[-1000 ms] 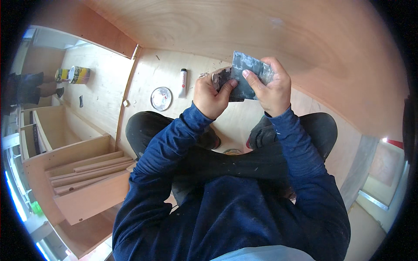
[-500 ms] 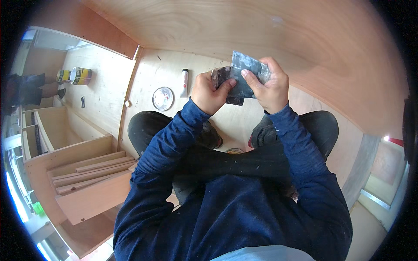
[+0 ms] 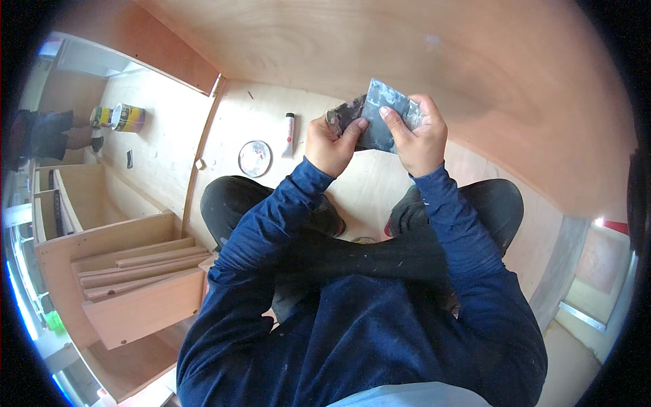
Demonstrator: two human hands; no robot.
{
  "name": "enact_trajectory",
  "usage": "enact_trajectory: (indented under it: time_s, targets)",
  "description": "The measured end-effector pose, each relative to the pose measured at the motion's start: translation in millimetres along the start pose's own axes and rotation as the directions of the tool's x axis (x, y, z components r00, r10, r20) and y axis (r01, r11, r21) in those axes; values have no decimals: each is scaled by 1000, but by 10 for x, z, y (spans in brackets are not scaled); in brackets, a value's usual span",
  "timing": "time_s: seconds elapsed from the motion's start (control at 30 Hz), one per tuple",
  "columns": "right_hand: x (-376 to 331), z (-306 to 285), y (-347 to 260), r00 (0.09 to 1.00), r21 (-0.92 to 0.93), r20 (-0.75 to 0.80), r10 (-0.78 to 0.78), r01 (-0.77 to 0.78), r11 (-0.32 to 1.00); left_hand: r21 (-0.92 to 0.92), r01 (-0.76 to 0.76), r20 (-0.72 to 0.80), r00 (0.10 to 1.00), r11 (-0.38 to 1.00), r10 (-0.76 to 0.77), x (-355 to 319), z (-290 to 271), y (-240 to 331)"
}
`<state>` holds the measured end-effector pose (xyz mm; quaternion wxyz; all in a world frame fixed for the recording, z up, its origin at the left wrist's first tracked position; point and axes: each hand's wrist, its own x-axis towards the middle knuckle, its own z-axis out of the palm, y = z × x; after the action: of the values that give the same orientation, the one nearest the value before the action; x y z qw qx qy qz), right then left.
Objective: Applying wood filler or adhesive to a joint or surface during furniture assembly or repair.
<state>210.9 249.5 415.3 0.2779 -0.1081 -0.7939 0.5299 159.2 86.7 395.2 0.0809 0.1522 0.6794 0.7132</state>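
Note:
Both hands are closed and raised close together beyond my knees. My left hand [image 3: 330, 144] pinches a dark, stained putty spreader [image 3: 344, 112] between thumb and fingers. In my right hand [image 3: 422, 139] is a grey flat putty spreader [image 3: 377, 114] smeared with whitish residue, its thumb pressed on the near face. The grey blade overlaps the dark one and hides part of it. On the floor beyond my left knee lie a round lid [image 3: 255, 159] with pale smears and a white tube [image 3: 289, 139] with a black cap.
A tall plywood panel [image 3: 475, 74] rises close beyond my hands. At left stands a wooden box frame [image 3: 57, 261] with several wood strips [image 3: 146, 266]. Farther left are yellow-labelled cans [image 3: 129, 118] and another person's leg [image 3: 51, 136]. My crossed legs [image 3: 498, 207] flank the floor in front.
My left hand has shifted slightly right and tilted the dark spreader upward. Its lower corner, seen earlier below the grey blade, has slid out of sight. My right hand has barely moved.

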Motion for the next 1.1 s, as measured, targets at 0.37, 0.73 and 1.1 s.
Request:
enact_trajectory:
  time_s: [0.37,0.73,1.1]
  targets:
    - [8,-57,32,994,32,111,-21,18,999,197,30,174,983,980,-65,32,-142,-9]
    - [-29,-18,21,985,-36,88,-147,151,988,323,93,199,966,942,-164,64,-192,42]
    - [8,-80,6,982,-19,174,-78,83,996,428,-62,251,967,902,-52,93,-266,-25]
